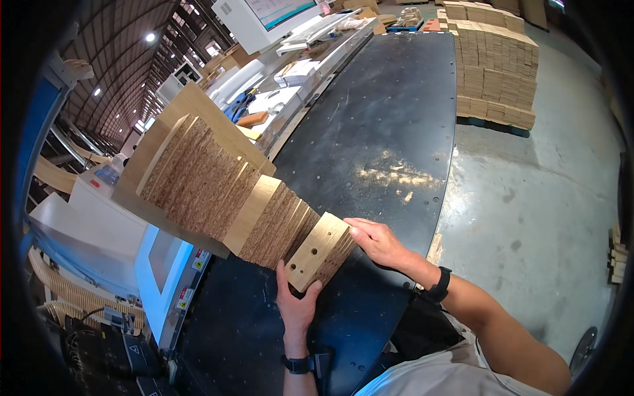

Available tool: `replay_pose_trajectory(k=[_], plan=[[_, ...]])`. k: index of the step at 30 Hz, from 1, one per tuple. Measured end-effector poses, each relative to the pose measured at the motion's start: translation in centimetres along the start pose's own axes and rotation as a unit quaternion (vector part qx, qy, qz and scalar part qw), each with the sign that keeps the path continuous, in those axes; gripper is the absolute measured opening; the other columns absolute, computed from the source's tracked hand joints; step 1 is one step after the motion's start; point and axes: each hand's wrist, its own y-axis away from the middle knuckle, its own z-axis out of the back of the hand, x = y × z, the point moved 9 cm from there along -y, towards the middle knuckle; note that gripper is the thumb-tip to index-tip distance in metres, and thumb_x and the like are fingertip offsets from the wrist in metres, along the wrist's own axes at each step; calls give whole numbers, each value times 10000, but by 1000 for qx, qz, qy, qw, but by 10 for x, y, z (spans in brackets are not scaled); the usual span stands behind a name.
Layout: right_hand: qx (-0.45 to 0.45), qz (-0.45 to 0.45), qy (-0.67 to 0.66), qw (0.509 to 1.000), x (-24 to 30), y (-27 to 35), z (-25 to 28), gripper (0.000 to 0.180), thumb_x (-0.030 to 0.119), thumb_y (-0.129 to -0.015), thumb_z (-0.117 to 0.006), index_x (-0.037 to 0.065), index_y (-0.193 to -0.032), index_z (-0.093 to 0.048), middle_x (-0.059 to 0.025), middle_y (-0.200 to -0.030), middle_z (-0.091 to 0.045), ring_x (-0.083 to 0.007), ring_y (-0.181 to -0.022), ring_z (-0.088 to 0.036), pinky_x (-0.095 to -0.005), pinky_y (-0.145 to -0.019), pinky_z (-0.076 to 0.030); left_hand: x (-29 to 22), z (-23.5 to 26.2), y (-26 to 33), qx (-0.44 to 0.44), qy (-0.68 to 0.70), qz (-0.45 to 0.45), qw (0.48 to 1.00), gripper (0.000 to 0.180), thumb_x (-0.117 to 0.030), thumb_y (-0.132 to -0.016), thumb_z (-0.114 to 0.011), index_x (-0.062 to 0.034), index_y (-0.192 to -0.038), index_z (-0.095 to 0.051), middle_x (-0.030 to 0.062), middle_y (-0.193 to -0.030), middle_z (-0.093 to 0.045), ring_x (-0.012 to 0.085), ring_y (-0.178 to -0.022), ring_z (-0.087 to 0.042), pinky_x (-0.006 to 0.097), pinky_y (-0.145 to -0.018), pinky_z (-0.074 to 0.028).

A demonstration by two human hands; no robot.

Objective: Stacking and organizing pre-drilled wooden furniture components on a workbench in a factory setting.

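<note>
A small block of drilled wood-grain boards is on the black table in front of me, its top face showing several holes. My left hand grips its near left end, thumb on one side and a finger on the other. At the far right end, my right hand presses its fingers against the edge, with the thumb along the side. Beyond the block, a long row of particleboard pieces stands packed together with rough brown edges up. A larger flat tan board lies beneath or behind that row.
The black table stretches away, with sawdust scattered on its right half. A white-and-blue machine stands left. Farther off are a monitor, a cluttered bench with papers and a tall stack of boards on a pallet.
</note>
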Motion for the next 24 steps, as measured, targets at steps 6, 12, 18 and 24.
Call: replay_pose_trajectory(k=[6, 12, 18, 24], plan=[[-4, 10, 6, 1000, 2, 1, -1, 460, 319, -1097, -516, -50, -1357, -609, -244, -1344, -658, -400, -1224, -648, -431, -1035, -514, 26, -3, 10, -7, 130, 36, 991, 844, -244, -966, -745, -1, -1617, -266, 214, -1463, -555, 276, -1335, -539, 399, -1128, -425], [8, 10, 21, 1000, 5, 0, -2, 448, 303, -1093, -520, -37, -1373, -603, -243, -1365, -647, -400, -1249, -635, -431, -1051, -505, 16, -7, 14, 3, 110, 30, 993, 751, -279, -1025, -674, 7, -1607, -297, 216, -1420, -593, 281, -1292, -576, 394, -1100, -445], [34, 22, 41, 998, 9, 0, -3, 453, 294, -1089, -525, -28, -1403, -573, -243, -1395, -627, -412, -1271, -616, -442, -1061, -497, 20, -10, 15, -5, 126, 19, 992, 730, -268, -1000, -698, 21, -1576, -354, 245, -1405, -604, 330, -1275, -595, 419, -1084, -458], [54, 20, 53, 997, 12, 1, -5, 497, 296, -1069, -567, -35, -1438, -538, -259, -1435, -594, -415, -1321, -583, -444, -1104, -472, 26, -6, 22, -36, -75, -4, 997, 715, -220, -851, -829, 6, -1446, -502, 239, -1330, -602, 423, -1280, -532, 493, -1106, -423]])
